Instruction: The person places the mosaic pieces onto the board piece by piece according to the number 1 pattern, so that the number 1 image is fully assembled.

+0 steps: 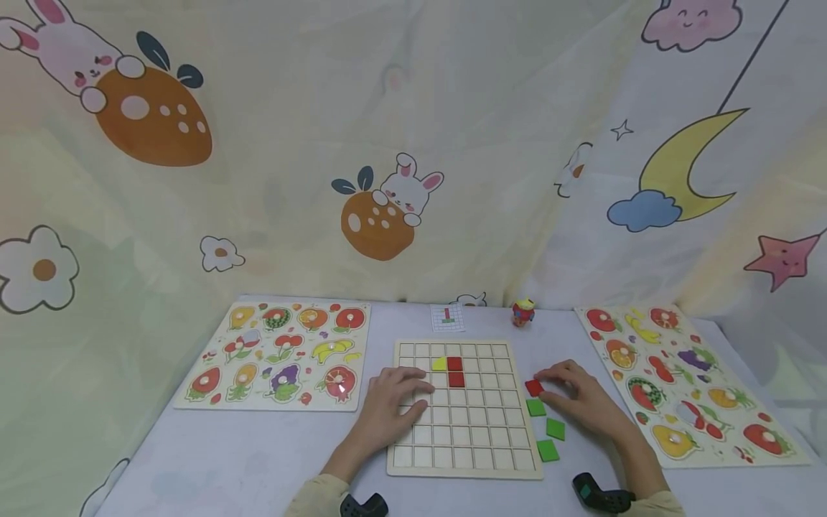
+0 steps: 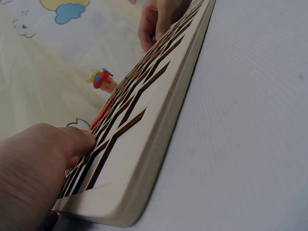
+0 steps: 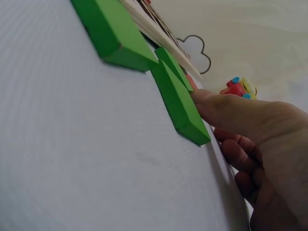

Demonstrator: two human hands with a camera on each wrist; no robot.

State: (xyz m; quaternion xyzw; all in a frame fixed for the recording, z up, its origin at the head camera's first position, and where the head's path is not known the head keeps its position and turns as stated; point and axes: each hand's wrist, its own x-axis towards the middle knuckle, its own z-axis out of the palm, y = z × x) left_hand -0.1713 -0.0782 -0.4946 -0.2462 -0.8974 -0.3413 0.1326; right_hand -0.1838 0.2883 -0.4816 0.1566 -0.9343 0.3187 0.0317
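Note:
A wooden grid board (image 1: 465,467) lies on the table, with one yellow tile (image 1: 439,364) and two red tiles (image 1: 455,379) in its upper cells. My left hand (image 1: 394,398) rests on the board's left side, its fingers spread loosely over the cells. To the right of the board, my right hand (image 1: 581,398) pinches a loose red tile (image 1: 533,388) between thumb and fingertips, at table level. Three green tiles (image 1: 555,429) lie close by, below that red one. In the right wrist view, the right thumb (image 3: 226,110) hides most of the red tile.
A fruit puzzle board (image 1: 271,398) lies at the left and another fruit puzzle board (image 1: 723,459) at the right. Behind the grid board are a small pattern card (image 1: 455,327) and a red and yellow toy figure (image 1: 523,313). A printed cloth (image 1: 291,143) hangs behind the table.

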